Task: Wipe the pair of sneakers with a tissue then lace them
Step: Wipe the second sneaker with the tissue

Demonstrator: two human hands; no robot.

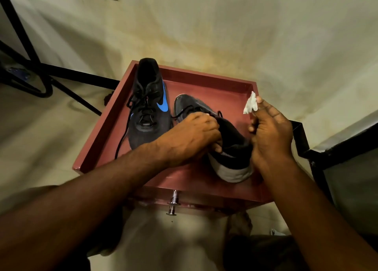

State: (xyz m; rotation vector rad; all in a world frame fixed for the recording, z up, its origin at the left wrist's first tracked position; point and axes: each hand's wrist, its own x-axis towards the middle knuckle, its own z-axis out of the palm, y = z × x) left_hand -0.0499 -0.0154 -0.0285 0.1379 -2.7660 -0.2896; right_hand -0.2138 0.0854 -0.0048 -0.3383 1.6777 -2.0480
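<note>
Two dark sneakers lie in a reddish-brown tray-top [204, 80] of a small table. The left sneaker [148, 111] has a blue swoosh and loose black laces; one lace trails over the tray's left rim. The right sneaker [231, 148] is tilted, its grey heel sole toward me. My left hand [190, 139] grips this sneaker at its collar and laces. My right hand [270, 135] is at the sneaker's right side and pinches a crumpled white tissue [250, 103] in its fingertips, above the shoe.
A metal knob [173, 203] sticks out of the table's front. Black metal frame bars [61, 72] cross the floor at left. A dark ledge [337, 148] stands at right. The wall is close behind the table.
</note>
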